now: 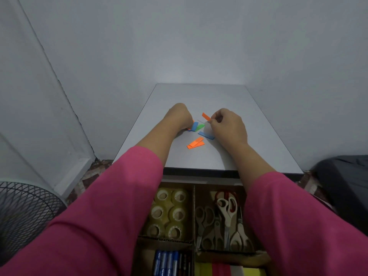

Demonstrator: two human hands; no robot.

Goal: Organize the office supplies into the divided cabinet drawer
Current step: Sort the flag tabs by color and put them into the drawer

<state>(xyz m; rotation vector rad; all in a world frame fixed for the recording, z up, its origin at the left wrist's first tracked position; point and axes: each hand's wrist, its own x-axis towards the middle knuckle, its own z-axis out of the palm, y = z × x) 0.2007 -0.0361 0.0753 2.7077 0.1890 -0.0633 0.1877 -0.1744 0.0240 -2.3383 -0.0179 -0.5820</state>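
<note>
No readable text anywhere in view.

The blue marker pens (pixel 166 262) in the drawer's near-left compartment carry pale label marks, but these are too blurred to read; the coloured sticky tabs (pixel 196 143) on the worktop (pixel 249 136) and the tape rolls (pixel 169 213) show no lettering.
</note>
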